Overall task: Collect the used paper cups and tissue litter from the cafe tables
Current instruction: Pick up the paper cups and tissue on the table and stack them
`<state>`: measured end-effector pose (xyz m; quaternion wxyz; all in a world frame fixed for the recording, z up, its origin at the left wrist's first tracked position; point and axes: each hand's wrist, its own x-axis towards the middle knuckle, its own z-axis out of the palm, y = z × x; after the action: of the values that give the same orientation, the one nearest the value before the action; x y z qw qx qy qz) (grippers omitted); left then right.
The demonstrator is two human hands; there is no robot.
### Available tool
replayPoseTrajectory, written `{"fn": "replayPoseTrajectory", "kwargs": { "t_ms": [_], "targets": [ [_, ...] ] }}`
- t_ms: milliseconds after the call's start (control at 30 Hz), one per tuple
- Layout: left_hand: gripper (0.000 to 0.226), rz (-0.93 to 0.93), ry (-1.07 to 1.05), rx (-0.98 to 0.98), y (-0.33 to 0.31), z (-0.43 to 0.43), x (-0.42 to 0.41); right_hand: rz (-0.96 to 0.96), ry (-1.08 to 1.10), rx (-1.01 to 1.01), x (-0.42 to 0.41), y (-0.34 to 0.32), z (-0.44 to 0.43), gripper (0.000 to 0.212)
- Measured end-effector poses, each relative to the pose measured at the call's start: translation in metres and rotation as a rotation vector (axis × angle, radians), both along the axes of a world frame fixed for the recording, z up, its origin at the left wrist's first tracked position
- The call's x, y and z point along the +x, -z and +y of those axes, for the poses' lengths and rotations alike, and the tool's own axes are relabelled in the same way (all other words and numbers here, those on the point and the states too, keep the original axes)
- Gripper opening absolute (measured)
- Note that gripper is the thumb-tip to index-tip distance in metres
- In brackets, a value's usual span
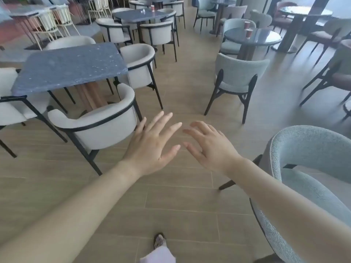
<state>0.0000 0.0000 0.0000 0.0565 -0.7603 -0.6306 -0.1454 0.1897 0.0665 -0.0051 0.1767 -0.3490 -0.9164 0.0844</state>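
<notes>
Left grip [152, 147] and right grip [210, 149] are both empty, fingers spread, side by side over the floor [180, 196]. Two cups [249, 33] stand on the round counter [266, 37] ahead right. One cup [152, 8] and one tissue [142, 10] sit on a far square counter [131, 16].

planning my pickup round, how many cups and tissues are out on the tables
red paper cups: 3
crumpled tissue: 1
total: 4
</notes>
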Motion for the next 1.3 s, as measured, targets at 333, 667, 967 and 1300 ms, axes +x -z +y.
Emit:
{"fn": "replayPoseTrajectory", "kwargs": {
  "t_ms": [333,667,967,1300],
  "targets": [
    [0.060,0.030,-0.022,-0.088,0.027,0.172,-0.098,0.051,-0.010,-0.046,-0.098,0.035,0.169,0.041],
    [0.062,0.008,0.024,-0.213,0.030,0.359,-0.166,0.033,0.145,-0.160,-0.159,0.045,0.339,0.042],
    [0.056,-0.028,0.109,-0.181,0.050,0.566,-0.189,0.057,0.193,-0.156,-0.186,0.062,0.531,0.043],
    [0.052,-0.143,-0.001,-0.168,0.045,0.830,-0.215,0.124,0.171,-0.101,-0.209,0.040,0.801,0.037]
  ]
}}
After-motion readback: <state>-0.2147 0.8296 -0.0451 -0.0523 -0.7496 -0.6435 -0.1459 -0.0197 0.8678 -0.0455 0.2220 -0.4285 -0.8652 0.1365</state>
